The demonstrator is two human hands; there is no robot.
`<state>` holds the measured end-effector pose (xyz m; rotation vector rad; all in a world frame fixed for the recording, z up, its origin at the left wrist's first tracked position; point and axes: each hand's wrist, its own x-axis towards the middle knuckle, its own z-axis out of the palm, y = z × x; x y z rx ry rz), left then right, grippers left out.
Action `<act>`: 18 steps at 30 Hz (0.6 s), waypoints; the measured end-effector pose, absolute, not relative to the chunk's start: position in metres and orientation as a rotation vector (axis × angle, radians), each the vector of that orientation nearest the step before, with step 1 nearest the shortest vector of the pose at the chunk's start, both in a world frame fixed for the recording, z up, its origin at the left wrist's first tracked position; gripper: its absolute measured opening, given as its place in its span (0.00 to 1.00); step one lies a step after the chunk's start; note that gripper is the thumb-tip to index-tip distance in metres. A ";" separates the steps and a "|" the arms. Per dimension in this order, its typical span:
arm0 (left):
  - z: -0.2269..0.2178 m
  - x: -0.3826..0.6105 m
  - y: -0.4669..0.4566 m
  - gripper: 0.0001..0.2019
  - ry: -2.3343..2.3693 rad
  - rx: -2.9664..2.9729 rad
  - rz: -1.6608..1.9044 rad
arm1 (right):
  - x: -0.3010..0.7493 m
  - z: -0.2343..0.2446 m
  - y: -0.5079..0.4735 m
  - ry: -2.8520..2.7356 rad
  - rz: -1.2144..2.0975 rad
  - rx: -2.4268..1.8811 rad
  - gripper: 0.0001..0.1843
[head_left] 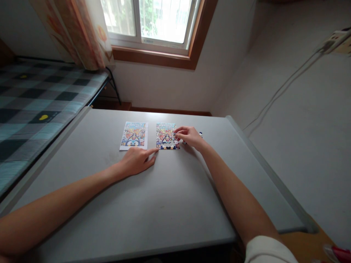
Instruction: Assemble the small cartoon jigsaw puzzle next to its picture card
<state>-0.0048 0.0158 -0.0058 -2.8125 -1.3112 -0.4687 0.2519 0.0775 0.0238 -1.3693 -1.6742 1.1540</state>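
Note:
A colourful jigsaw puzzle (pixel 165 133) lies on the table, with a gap in its lower part where the pale surface shows. My left hand (pixel 138 160) rests flat beside it, its index fingertip touching the puzzle's lower left corner. Over the puzzle's right edge, my right hand (pixel 189 136) pinches a small puzzle piece (pixel 176 134), mostly hidden by the fingers. Loose puzzle pieces (pixel 201 134) lie beyond that hand, partly covered by it. To the left lies a printed picture sheet (pixel 134 135) with a similar image.
The grey-white table (pixel 164 204) stands below a window (pixel 164 22). A bed with a checked cover (pixel 55 91) is on the left, near an orange curtain (pixel 79 33). A cable (pixel 285 86) hangs along the right wall from a socket (pixel 337 41).

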 end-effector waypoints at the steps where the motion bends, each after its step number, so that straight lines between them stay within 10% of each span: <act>1: -0.006 -0.005 0.016 0.18 -1.312 -2.811 -0.470 | 0.252 0.025 0.077 -1.655 1.155 -1.379 0.09; 18: -0.005 -0.005 0.016 0.18 -1.315 -2.820 -0.463 | 0.250 0.024 0.079 -1.764 0.952 -1.419 0.09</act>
